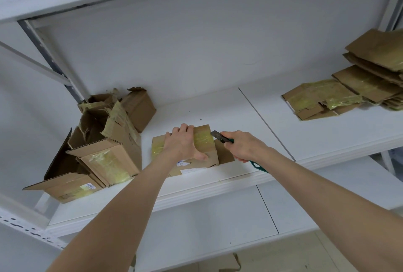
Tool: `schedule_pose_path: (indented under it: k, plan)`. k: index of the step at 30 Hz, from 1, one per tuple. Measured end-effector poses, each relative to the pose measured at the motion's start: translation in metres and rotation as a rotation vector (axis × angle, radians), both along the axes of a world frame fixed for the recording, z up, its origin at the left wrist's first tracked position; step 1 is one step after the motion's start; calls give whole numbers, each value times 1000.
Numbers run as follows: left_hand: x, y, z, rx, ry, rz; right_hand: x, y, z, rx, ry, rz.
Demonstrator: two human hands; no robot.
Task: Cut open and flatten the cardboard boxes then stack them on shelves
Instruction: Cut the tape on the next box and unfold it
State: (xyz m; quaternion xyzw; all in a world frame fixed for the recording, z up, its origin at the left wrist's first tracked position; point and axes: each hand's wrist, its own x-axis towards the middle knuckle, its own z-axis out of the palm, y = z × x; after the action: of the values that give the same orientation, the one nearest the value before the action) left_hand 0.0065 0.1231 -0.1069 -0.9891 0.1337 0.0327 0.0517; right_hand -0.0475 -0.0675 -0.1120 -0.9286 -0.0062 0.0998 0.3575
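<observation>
The right hand point(244, 146) is wrapped tight round the knife point(218, 136), fingers curled over the green handle, whose tail sticks out below the wrist. The dark blade points away from the palm and meets the right end of the box point(197, 166), just where the yellowish tape point(204, 140) wraps over the top. Just left of the blade, the left hand point(183, 144) clamps the box from above, fingers hooked over the far edge and thumb pressed on the near face. The box stands on the shelf point(218, 108), near its front lip.

The step in hand looks to be slitting the tape. To do it well, keep the blade shallow and follow the seam under the tape rather than the board. Draw the cut away from the holding hand (its fingers sit very close to the edge). The left hand should press down firmly, so the box cannot slide or tip under the pull.

Further left of the holding hand lies a heap of opened boxes point(104, 154), flaps torn and not yet flat. Well off to the right of the knife hand, flattened pieces point(359, 88) lie in a loose stack on the same shelf.
</observation>
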Motion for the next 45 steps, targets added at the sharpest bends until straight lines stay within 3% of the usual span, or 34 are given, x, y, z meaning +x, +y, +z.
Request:
schedule_pose_path:
  k: [14, 17, 20, 25, 31, 32, 34, 36, 38, 42, 45]
  plan:
    - [4, 0, 5, -36, 46, 38, -21, -4, 10, 127, 146, 79]
    - [4, 1, 4, -44, 61, 18, -11, -25, 12, 211, 50, -86]
    - [3, 3, 1, -64, 51, 48, 7, -50, 9, -81, -67, -213]
    - [4, -9, 2, -162, 47, 218, 22, -72, -22, -489, 64, -226]
    - [15, 6, 17, -293, 101, 255, 37, -74, -40, -610, 27, -214]
    - [17, 16, 21, -315, 137, 249, 38, -64, -35, -535, -3, -216]
    - [17, 37, 24, -339, 264, 253, 34, -34, -22, -186, -18, -221]
    - [13, 49, 23, -301, 356, 252, 25, 6, -11, 270, 79, -227]
    - [6, 48, 19, -230, 334, 224, 19, 39, -8, 567, 202, -270]
    - [-4, 30, 13, -195, 273, 163, 23, 64, -16, 757, 221, -424]
    - [-7, 29, 9, -294, 292, 130, 24, 67, -14, 738, 273, -416]
